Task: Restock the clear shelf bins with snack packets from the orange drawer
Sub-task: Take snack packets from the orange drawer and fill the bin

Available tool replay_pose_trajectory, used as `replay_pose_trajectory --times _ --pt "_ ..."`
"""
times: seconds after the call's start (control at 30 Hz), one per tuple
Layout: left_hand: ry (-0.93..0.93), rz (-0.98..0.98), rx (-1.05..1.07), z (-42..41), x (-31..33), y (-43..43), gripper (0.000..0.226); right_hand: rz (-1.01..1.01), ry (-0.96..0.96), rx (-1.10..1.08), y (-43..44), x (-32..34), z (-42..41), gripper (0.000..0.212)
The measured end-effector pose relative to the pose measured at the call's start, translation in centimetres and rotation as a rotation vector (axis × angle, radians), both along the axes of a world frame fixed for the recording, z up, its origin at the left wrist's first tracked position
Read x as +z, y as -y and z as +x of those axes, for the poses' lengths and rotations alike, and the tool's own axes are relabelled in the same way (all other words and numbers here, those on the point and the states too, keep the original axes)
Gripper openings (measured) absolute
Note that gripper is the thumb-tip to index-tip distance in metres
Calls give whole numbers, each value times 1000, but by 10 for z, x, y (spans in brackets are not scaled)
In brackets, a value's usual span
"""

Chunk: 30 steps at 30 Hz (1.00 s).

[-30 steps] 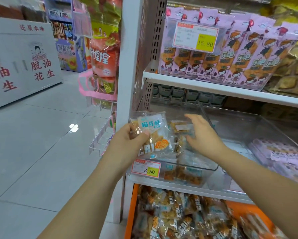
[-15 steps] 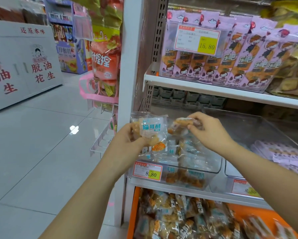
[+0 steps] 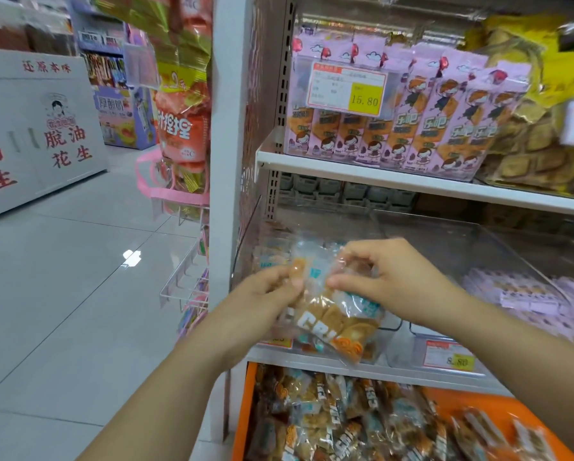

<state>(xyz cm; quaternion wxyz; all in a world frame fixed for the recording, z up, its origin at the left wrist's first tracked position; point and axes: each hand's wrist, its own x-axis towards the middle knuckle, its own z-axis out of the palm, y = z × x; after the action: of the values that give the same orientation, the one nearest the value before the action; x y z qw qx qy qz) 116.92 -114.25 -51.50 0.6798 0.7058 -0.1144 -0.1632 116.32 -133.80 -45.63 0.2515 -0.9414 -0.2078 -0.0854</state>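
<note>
Mid-frame, our left hand (image 3: 265, 294) and right hand (image 3: 395, 281) meet, with our forearms rising from the bottom edge. The fingers of both are curled, pinching snack packets (image 3: 335, 322) lettered "CRI" in front of the clear bin (image 3: 279, 237). More packets fill the orange drawer (image 3: 478, 405) at the bottom. The upper price tag (image 3: 347, 91) reads 15.80; the lower-right tag (image 3: 452, 357) reads 8.80.

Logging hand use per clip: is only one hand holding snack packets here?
No, the left hand and the right hand both pinch the bunch of snack packets held between them.
</note>
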Motion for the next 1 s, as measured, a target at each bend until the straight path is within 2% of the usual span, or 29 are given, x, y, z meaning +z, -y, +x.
replay_pose_trajectory --times 0.07,0.13,0.2,0.3,0.37,0.43,0.47,0.53,0.63,0.7,0.77,0.83,0.93,1.0 --pt "25 22 -106 -6 3 0 32 -124 86 39 -6 -2 3 17" --pt "147 153 -174 -8 1 0 50 -146 152 74 -12 -5 6 17" --pt "248 221 -159 -9 -1 1 58 -55 169 91 -19 -7 6 18" --pt "287 195 -95 -7 -2 -4 51 90 216 35 -23 -7 4 29" --pt "290 197 -74 -6 0 -9 50 89 73 6 -19 -4 5 59" --pt "307 231 -44 -4 1 -15 50 40 -209 36 -13 -3 7 78" --pt "317 243 -35 -5 1 -16 50 29 -299 80 -11 -4 8 75" --pt "336 253 -18 -6 2 -17 50 43 -320 141 -12 -7 12 58" --pt "372 270 166 -2 5 -25 44 170 -223 105 -17 -10 22 40" --pt "394 342 385 3 8 -38 29 284 -119 10 -19 -13 38 38" --pt "392 457 476 10 7 -52 12 383 -43 -79 -22 -19 56 36" --pt "346 647 421 15 0 -59 5 460 -76 -126 -29 -30 73 36" --pt "288 900 263 19 -11 -57 23 474 -175 -136 -39 -54 93 41" --pt "286 949 219 20 -13 -54 29 420 -202 -128 -42 -65 101 48"
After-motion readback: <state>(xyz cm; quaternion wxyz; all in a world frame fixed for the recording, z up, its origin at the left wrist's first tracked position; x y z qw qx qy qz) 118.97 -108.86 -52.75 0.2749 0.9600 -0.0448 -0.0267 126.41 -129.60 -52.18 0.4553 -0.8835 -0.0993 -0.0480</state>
